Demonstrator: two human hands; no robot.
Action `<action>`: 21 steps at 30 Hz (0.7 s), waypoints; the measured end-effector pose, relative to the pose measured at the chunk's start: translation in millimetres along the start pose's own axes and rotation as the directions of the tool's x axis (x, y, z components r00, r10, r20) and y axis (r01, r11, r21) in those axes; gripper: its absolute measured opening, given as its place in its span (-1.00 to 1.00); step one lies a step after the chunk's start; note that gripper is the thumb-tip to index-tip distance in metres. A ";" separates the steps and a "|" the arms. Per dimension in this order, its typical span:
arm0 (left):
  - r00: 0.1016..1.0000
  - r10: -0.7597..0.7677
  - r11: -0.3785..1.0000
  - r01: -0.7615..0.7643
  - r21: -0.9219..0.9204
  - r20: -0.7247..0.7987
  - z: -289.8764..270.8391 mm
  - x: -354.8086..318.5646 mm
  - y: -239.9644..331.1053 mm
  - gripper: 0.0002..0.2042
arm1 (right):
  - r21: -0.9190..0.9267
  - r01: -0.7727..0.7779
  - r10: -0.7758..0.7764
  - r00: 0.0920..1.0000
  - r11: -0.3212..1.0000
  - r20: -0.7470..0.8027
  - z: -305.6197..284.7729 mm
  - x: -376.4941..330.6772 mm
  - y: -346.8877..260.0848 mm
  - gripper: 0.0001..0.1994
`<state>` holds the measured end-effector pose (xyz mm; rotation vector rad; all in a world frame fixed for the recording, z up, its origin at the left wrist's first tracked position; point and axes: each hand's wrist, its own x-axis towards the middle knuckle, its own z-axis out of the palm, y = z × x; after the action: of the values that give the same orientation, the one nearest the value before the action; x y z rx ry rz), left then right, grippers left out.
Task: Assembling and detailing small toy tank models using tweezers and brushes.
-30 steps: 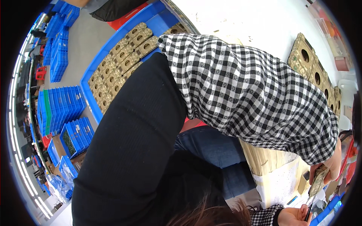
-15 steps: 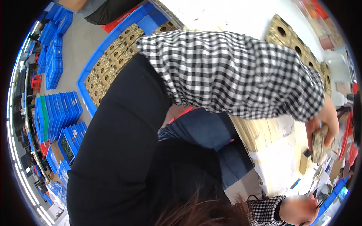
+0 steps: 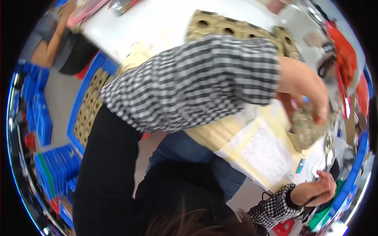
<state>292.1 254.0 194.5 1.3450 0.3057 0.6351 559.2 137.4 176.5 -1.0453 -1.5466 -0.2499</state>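
My left hand (image 3: 303,82), its checked sleeve stretching across the view, is closed around a camouflage-patterned casing (image 3: 309,129) above the table's right part. The casing is blurred. At the lower right is my right hand (image 3: 315,191), with its fingers curled together beside dark clutter; whatever they hold cannot be made out. Between the hands, a small teal packet (image 3: 301,165) lies near a white sheet (image 3: 264,151) edged with yellowish tape. Several similar casings with round dark holes (image 3: 240,29) stand in a row beyond my left forearm, partly hidden by it.
At left, a blue crate (image 3: 74,125) holds rows of camouflage casings. Stacked blue crates (image 3: 57,169) stand on the floor below it. Another person's arm (image 3: 47,51) shows at the upper left. A red bag (image 3: 346,55) and assorted clutter line the table's right side.
The view has swung right, so the table shows more fully. My left hand still grips the casing. My right hand shows more clearly, and another person has come into view at upper left.
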 end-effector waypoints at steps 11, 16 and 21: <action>0.932 -0.103 0.974 0.024 -0.224 -0.348 6.9 -4.2 -18.9 -0.81 | -0.186 0.066 0.038 0.863 0.980 0.504 12.9 36.6 -21.8 -0.81; 0.923 -0.200 0.942 0.090 -0.323 -0.327 19.2 -5.0 -18.6 -0.84 | -0.202 0.171 -0.041 0.850 0.964 0.525 22.7 33.9 -15.3 -0.76; 0.922 -0.233 0.925 0.112 -0.363 -0.309 19.3 -6.1 -25.8 -0.83 | -0.196 0.194 -0.060 0.841 0.961 0.538 27.7 32.4 -10.9 -0.75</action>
<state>304.3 232.6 172.9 0.8581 0.5698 0.7367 535.5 164.9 201.3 -1.2747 -2.1326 -0.2616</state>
